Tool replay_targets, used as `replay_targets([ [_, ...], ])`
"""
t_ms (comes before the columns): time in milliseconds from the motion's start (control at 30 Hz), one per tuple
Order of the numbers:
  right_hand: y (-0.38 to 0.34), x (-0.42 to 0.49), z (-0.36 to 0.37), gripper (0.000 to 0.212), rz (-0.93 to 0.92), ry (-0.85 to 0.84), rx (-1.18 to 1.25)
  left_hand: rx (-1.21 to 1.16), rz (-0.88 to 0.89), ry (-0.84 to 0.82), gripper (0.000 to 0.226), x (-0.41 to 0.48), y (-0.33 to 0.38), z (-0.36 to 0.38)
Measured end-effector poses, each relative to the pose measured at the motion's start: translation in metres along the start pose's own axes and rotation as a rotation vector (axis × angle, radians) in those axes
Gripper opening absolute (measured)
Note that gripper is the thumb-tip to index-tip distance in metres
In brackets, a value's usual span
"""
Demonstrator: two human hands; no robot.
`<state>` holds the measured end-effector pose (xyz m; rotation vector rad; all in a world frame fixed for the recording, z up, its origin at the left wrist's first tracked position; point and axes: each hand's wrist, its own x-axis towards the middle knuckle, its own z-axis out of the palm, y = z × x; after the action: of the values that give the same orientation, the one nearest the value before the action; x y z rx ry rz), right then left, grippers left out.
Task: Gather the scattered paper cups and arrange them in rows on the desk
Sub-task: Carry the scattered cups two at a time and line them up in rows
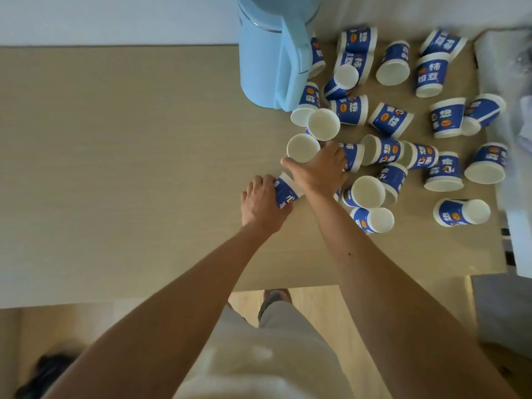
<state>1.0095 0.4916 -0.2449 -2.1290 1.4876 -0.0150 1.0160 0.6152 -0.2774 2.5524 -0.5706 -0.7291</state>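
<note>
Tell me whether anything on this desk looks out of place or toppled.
Yes. The paper cups lie jumbled at the right of the desk, many tipped on their sides, none in rows. A light-blue jug stands beside them. The left hand grips one cup.

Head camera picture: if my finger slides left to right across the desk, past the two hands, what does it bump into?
Bare desk → left hand → the blue cup it grips → right hand → cup showing its white round end → cup lying on its side near the right edge.
</note>
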Motion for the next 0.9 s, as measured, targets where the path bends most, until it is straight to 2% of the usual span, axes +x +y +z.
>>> replay_targets([
  [267,-0.011,0.004,0.013,0.100,-0.027,0.001,-0.011,-0.101,-0.206,0.189,0.057,-0.023,-0.029,-0.032],
  [467,-0.014,-0.005,0.020,0.083,-0.084,0.030,0.069,-0.302,-0.288,0.344,0.063,-0.045,-0.044,-0.058],
  [667,-0.023,-0.045,0.014,0.079,-0.182,0.038,0.357,-0.551,-0.265,0.519,0.067,-0.070,-0.059,-0.100],
  [733,-0.031,-0.064,0.011,0.076,-0.223,0.012,0.441,-0.589,-0.255,0.558,0.064,-0.079,-0.067,-0.116],
  [833,-0.051,-0.097,0.009,0.083,-0.269,-0.040,0.522,-0.625,-0.242,0.591,0.060,-0.094,-0.085,-0.142],
  [900,-0.067,-0.120,0.009,0.078,-0.275,-0.057,0.584,-0.639,-0.223,0.605,0.058,-0.104,-0.101,-0.159],
])
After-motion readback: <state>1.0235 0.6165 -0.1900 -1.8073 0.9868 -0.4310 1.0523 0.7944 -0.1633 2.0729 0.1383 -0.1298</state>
